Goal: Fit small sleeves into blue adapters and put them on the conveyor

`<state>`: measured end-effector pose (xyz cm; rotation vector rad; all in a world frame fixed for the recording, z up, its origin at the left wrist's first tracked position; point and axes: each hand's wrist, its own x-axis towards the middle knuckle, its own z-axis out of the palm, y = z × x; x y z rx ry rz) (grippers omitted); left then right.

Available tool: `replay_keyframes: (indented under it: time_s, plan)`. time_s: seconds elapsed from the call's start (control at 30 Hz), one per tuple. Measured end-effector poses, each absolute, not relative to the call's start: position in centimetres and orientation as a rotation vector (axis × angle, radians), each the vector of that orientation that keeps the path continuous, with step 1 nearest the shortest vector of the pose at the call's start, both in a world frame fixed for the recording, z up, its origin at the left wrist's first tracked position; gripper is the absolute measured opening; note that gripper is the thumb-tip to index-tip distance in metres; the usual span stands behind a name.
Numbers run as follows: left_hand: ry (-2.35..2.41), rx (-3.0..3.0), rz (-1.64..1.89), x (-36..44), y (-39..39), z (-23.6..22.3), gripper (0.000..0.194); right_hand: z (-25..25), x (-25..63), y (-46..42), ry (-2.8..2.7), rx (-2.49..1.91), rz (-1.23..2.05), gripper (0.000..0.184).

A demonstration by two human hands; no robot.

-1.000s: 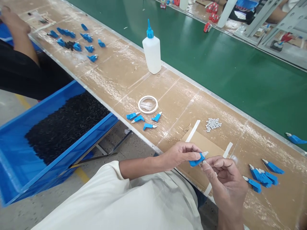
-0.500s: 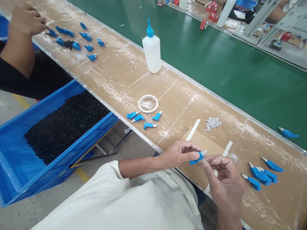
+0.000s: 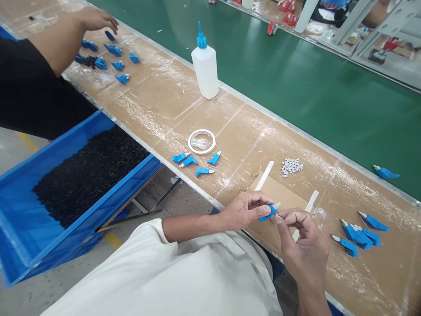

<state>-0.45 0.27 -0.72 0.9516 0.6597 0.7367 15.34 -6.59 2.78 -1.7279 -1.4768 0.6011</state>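
Between the thumb and fingers of my left hand is a small blue plastic part with a pale tip. My right hand is closed in a pinch right beside that part; whatever its fingertips hold is too small to make out. Under both hands lies a cardboard sheet taped to the bench. Beyond it sits a pile of small grey pieces. Several similar blue parts lie to the right of my right hand, and more blue parts are on the left near a tape roll.
A white bottle with a blue nozzle stands by the green belt, where one blue part lies. At left is a blue bin of black pieces. A co-worker's hand reaches over other blue parts.
The co-worker's arm has swung right, toward the belt. My hands keep the same grip on the blue part, with only slight movement. The belt's blue part appears slightly further left.
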Motion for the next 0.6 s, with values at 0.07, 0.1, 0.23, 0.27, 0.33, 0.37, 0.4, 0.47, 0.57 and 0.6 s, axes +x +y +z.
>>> replay_keyframes:
  time_s: [0.07, 0.1, 0.23, 0.27, 0.33, 0.37, 0.4, 0.47, 0.57, 0.6]
  plan:
    - [0.665, 0.977, 0.762, -0.5, 0.3, -0.8, 0.055, 2.9, 15.3, -6.5, -1.495, -1.745, 0.586, 0.020]
    - [0.667, 0.983, 0.775, -0.5, 0.3, -0.9, 0.054, 2.9, 15.2, -6.5, -1.509, -1.754, 0.575, 0.020]
    - [0.640, 0.944, 0.783, -0.4, 0.1, -1.5, 0.053, 3.1, 15.0, -6.5, -1.582, -1.726, 0.512, 0.020]
    - [0.627, 0.921, 0.776, -0.3, 0.0, -1.6, 0.054, 3.1, 14.9, -6.5, -1.604, -1.713, 0.489, 0.021]
    - [0.609, 0.881, 0.765, -0.2, -0.1, -1.9, 0.055, 3.2, 14.7, -6.5, -1.657, -1.695, 0.426, 0.020]
    - [0.608, 0.873, 0.760, -0.2, -0.1, -2.0, 0.055, 3.3, 14.6, -6.5, -1.683, -1.693, 0.388, 0.019]
    - [0.613, 0.872, 0.756, -0.2, -0.2, -2.0, 0.055, 3.3, 14.6, -6.6, -1.708, -1.691, 0.349, 0.018]
    - [0.627, 0.885, 0.751, -0.2, -0.1, -2.0, 0.056, 3.3, 14.6, -6.6, -1.747, -1.683, 0.288, 0.017]
    - [0.630, 0.902, 0.746, -0.3, 0.0, -1.9, 0.055, 3.2, 14.7, -6.6, -1.779, -1.668, 0.260, 0.017]
    - [0.627, 0.904, 0.744, -0.3, 0.0, -1.9, 0.054, 3.2, 14.8, -6.6, -1.783, -1.663, 0.262, 0.017]
